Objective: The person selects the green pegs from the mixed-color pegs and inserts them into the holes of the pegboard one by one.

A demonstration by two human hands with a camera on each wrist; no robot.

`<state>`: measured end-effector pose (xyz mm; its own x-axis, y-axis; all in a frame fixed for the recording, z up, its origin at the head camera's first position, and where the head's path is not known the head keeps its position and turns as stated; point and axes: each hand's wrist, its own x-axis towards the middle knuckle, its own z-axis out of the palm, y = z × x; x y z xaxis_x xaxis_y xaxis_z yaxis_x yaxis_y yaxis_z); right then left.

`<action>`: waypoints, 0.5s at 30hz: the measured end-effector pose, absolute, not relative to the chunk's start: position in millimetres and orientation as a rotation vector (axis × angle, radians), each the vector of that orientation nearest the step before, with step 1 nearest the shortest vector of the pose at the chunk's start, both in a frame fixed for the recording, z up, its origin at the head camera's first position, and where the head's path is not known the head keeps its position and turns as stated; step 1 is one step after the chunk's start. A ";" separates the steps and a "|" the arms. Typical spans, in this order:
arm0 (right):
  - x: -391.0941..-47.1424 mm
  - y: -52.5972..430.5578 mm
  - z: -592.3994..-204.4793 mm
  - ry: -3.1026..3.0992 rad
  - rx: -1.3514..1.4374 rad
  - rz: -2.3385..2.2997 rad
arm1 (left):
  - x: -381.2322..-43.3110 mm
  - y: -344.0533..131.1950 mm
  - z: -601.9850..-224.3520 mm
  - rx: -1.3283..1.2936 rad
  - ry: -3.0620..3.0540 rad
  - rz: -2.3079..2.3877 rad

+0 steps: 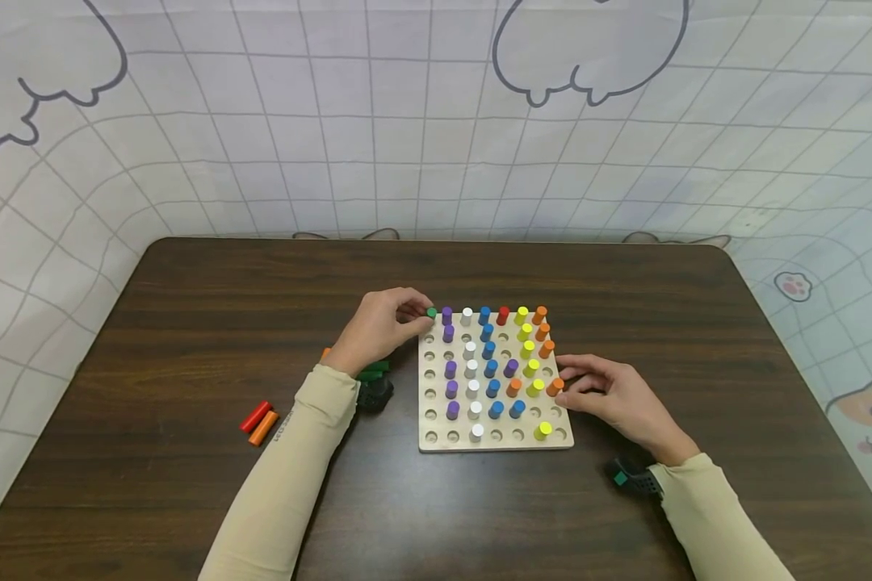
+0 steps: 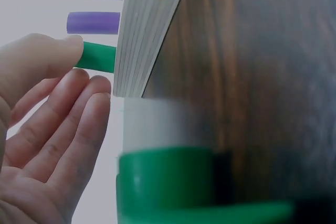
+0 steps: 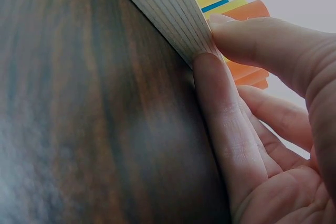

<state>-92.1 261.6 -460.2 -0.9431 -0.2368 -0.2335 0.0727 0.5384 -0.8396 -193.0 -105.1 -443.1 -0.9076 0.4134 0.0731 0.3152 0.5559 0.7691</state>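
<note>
A square wooden pegboard (image 1: 494, 447) lies on the table with columns of purple, white, blue, yellow and orange pegs standing in it. At its far left corner my left hand (image 1: 379, 327) pinches a green peg (image 2: 98, 57) by thumb and fingers. That peg stands against the board, beside a purple peg (image 2: 93, 23); whether it is fully seated I cannot tell. My right hand (image 1: 610, 399) holds the board's right edge (image 3: 168, 11), thumb on top next to an orange peg (image 3: 249, 10) and a finger along the side.
Left of the board, a red peg (image 1: 255, 416) and an orange peg (image 1: 264, 428) lie on the dark wooden table (image 1: 153, 484). Green pegs (image 1: 374, 371) lie by my left wrist, partly hidden. A white grid-patterned cloth (image 1: 400, 145) hangs behind the table.
</note>
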 end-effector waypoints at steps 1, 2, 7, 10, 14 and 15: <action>-91.8 261.4 -460.4 2.463 -0.135 -1.362 | -192.0 -106.2 -442.7 0.626 2.674 1.280; -91.4 261.2 -460.6 2.464 -0.137 -1.360 | -191.2 -107.4 -442.3 0.622 2.679 1.276; -89.3 260.4 -460.6 2.453 -0.135 -1.361 | -189.1 -116.4 -435.7 0.617 2.709 1.282; -89.5 260.1 -459.1 2.450 -0.131 -1.355 | -187.7 -125.5 -430.1 0.589 2.739 1.288; -90.5 261.0 -458.0 2.472 -0.131 -1.334 | -183.5 -139.2 -425.2 0.541 2.746 1.244; -90.1 261.4 -458.1 2.481 -0.128 -1.329 | -182.0 -142.2 -424.7 0.537 2.740 1.218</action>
